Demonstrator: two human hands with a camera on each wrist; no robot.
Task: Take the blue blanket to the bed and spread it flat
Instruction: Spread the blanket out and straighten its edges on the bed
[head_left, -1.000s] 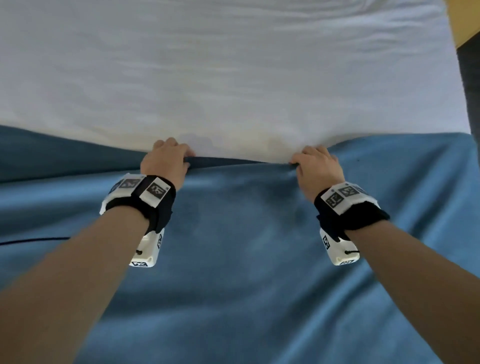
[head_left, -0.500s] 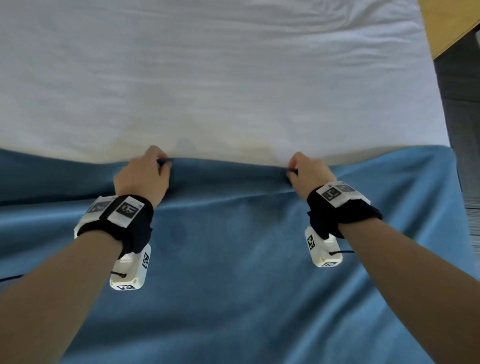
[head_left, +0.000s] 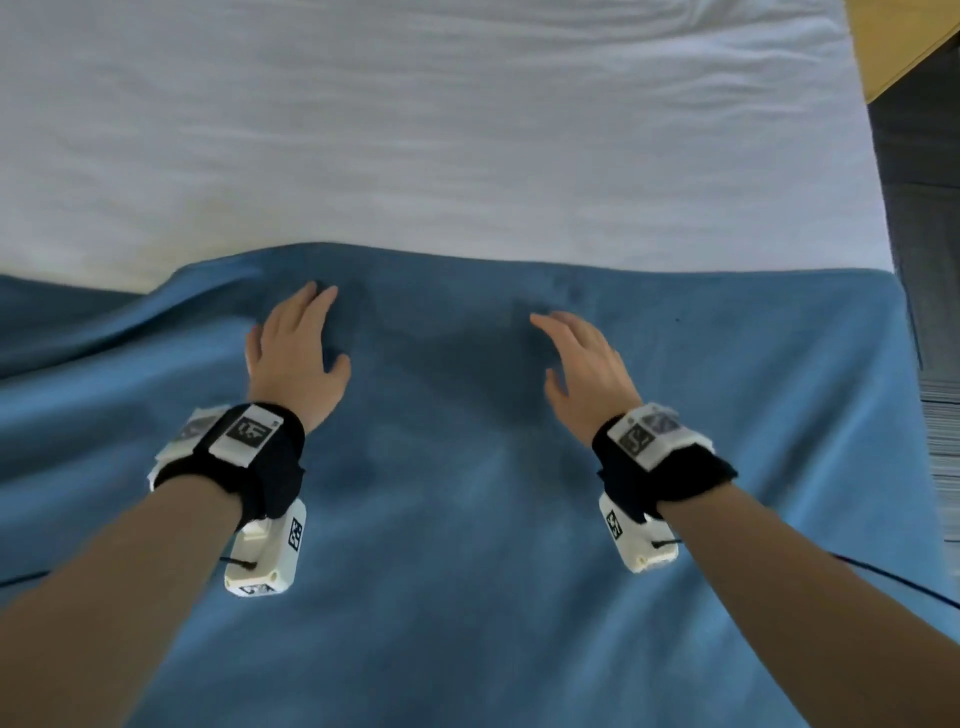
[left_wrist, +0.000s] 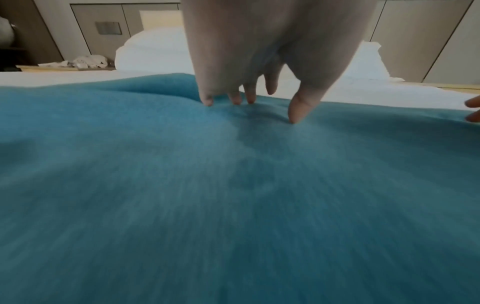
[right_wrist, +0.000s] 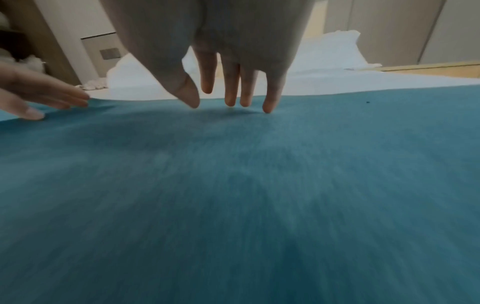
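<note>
Blue blanket (head_left: 467, 519) on bed (head_left: 415, 130); under flat left hand (head_left: 296, 353), right hand (head_left: 587, 364)

left hand (head_left: 298, 353): no longer pinches the blanket edge; fingers straight, tips touching the blue blanket (head_left: 493, 519)
right hand (head_left: 584, 364): likewise lets go, fingers extended
blanket edge: now farther up the bed (head_left: 441, 130)

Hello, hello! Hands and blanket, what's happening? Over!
Left hand open, fingertips on blanket. Right hand open, fingertips touching it. Blanket rumpled at left. Nothing in the way.
</note>
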